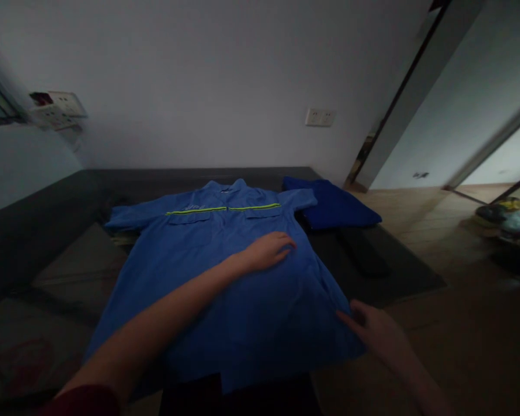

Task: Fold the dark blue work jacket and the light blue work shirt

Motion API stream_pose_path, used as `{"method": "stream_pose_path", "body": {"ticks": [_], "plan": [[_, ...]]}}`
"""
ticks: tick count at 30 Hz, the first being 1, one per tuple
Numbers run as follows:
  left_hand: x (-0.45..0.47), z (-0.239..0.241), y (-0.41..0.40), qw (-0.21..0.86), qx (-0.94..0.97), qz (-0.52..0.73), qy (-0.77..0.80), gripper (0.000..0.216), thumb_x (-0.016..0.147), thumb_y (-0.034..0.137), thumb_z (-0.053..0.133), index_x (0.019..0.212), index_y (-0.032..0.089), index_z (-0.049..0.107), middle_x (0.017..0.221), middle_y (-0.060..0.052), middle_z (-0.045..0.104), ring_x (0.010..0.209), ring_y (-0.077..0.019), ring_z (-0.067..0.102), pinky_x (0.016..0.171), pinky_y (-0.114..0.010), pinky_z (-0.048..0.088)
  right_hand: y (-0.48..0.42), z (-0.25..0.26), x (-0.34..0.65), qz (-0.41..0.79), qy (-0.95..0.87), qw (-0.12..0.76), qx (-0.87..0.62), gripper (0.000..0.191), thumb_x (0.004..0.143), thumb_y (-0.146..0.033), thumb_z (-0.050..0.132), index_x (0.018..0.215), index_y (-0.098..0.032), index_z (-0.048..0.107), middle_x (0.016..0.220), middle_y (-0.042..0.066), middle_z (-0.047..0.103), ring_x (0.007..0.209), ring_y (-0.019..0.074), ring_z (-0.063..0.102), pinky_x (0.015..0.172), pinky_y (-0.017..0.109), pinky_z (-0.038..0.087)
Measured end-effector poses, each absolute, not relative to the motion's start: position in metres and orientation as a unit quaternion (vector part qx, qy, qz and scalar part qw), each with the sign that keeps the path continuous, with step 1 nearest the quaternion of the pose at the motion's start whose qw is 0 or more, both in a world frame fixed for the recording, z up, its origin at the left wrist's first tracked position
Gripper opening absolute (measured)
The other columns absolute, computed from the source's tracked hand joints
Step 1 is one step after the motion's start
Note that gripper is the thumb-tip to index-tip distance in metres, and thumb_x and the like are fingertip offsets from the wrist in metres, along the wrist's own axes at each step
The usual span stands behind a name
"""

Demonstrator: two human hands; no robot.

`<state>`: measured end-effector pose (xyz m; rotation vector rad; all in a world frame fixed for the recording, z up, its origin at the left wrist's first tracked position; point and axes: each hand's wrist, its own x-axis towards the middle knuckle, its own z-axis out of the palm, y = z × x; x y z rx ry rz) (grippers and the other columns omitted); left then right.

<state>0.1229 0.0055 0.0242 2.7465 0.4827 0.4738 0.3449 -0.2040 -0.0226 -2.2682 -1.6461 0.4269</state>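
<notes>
A blue short-sleeved work shirt (190,248) lies spread out, front side up, its collar toward the wall. Yellow-green stripes cross its chest above two flap pockets. My left hand (268,251) rests flat on the shirt's right half, fingers stretched out and holding nothing. At the lower right side edge, my right hand (370,326) has thumb and fingers closed on the shirt's fabric. The shirt's hem hangs toward me over the near edge.
A folded darker blue garment (340,205) lies beyond the right sleeve on the dark table (409,271). A black flat object (364,254) sits beside it. Wall sockets (320,118) are behind. On the floor at far right is a pile of bags (513,222).
</notes>
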Motion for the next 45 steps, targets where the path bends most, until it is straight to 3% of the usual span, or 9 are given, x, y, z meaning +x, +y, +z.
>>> {"method": "stream_pose_path", "body": {"ticks": [5, 12, 19, 22, 27, 31, 36, 39, 45], "plan": [[0.206, 0.000, 0.034, 0.057, 0.985, 0.140, 0.083, 0.034, 0.087, 0.010, 0.040, 0.117, 0.017, 0.057, 0.118, -0.008, 0.060, 0.109, -0.0195, 0.055, 0.097, -0.033, 0.041, -0.209, -0.037, 0.353, 0.177, -0.558, 0.238, -0.775, 0.050, 0.083, -0.062, 0.032, 0.058, -0.024, 0.052, 0.058, 0.004, 0.063, 0.056, 0.0203, 0.060, 0.054, 0.029, 0.042], [0.209, -0.005, 0.053, -0.076, 0.992, 0.098, 0.015, 0.022, 0.090, 0.020, 0.044, 0.107, 0.020, 0.058, 0.104, -0.009, 0.061, 0.099, -0.0207, 0.056, 0.101, -0.038, 0.034, -0.216, -0.050, 0.356, 0.197, -0.517, 0.289, -0.781, 0.058, 0.084, -0.066, 0.025, 0.062, -0.027, 0.062, 0.073, 0.008, 0.072, 0.069, 0.0247, 0.068, 0.061, 0.031, 0.049], [0.215, 0.020, 0.061, -0.160, 0.983, 0.086, -0.029, 0.026, 0.094, 0.016, 0.036, 0.108, 0.020, 0.058, 0.103, -0.008, 0.062, 0.092, -0.0179, 0.056, 0.089, -0.033, 0.038, -0.222, -0.053, 0.349, 0.126, -0.494, 0.270, -0.817, 0.042, 0.074, -0.066, 0.050, 0.060, -0.026, 0.049, 0.052, -0.001, 0.058, 0.047, 0.0178, 0.056, 0.045, 0.026, 0.038], [0.214, 0.020, 0.064, -0.193, 0.974, 0.107, -0.049, 0.025, 0.094, 0.013, 0.037, 0.107, 0.018, 0.058, 0.100, -0.008, 0.062, 0.089, -0.0171, 0.056, 0.086, -0.032, 0.038, -0.220, -0.056, 0.350, 0.130, -0.503, 0.298, -0.801, 0.044, 0.077, -0.063, 0.045, 0.056, -0.024, 0.045, 0.050, 0.000, 0.055, 0.048, 0.0162, 0.054, 0.047, 0.026, 0.039], [0.202, 0.018, 0.068, -0.219, 0.964, 0.127, -0.081, 0.027, 0.095, 0.013, 0.036, 0.112, 0.019, 0.057, 0.099, -0.007, 0.062, 0.088, -0.0162, 0.056, 0.088, -0.031, 0.038, -0.218, -0.057, 0.352, 0.190, -0.481, 0.319, -0.795, 0.052, 0.079, -0.066, 0.035, 0.062, -0.023, 0.059, 0.064, 0.006, 0.068, 0.062, 0.0212, 0.063, 0.059, 0.028, 0.047], [0.195, 0.014, 0.069, -0.189, 0.971, 0.124, -0.074, 0.026, 0.095, 0.015, 0.037, 0.107, 0.018, 0.059, 0.099, -0.009, 0.062, 0.090, -0.0175, 0.056, 0.088, -0.032, 0.038, -0.219, -0.054, 0.351, 0.232, -0.474, 0.315, -0.789, 0.062, 0.079, -0.072, 0.028, 0.060, -0.023, 0.062, 0.065, 0.008, 0.070, 0.063, 0.0242, 0.066, 0.059, 0.029, 0.048], [0.197, 0.006, 0.068, -0.038, 0.996, 0.070, -0.031, 0.034, 0.093, 0.042, 0.044, 0.112, 0.020, 0.059, 0.103, -0.008, 0.062, 0.089, -0.0193, 0.059, 0.078, -0.030, 0.042, -0.220, -0.054, 0.351, 0.236, -0.479, 0.305, -0.789, 0.065, 0.080, -0.071, 0.024, 0.062, -0.023, 0.063, 0.067, 0.009, 0.071, 0.065, 0.0248, 0.066, 0.061, 0.030, 0.047], [0.201, 0.003, 0.071, 0.031, 0.998, 0.058, 0.018, 0.031, 0.095, 0.037, 0.040, 0.115, 0.021, 0.059, 0.112, -0.007, 0.061, 0.091, -0.0174, 0.060, 0.077, -0.027, 0.043, -0.220, -0.054, 0.352, 0.236, -0.489, 0.289, -0.789, 0.063, 0.082, -0.069, 0.024, 0.063, -0.023, 0.063, 0.067, 0.008, 0.071, 0.067, 0.0239, 0.066, 0.061, 0.030, 0.046], [0.206, -0.003, 0.081, 0.131, 0.990, 0.043, 0.025, 0.021, 0.085, 0.028, 0.062, 0.104, 0.021, 0.065, 0.109, -0.004, 0.061, 0.087, -0.0141, 0.060, 0.072, -0.022, 0.042, -0.219, -0.056, 0.349, 0.240, -0.496, 0.290, -0.782, 0.061, 0.080, -0.072, 0.026, 0.059, -0.023, 0.057, 0.063, 0.007, 0.068, 0.062, 0.0221, 0.064, 0.059, 0.028, 0.045]]}}
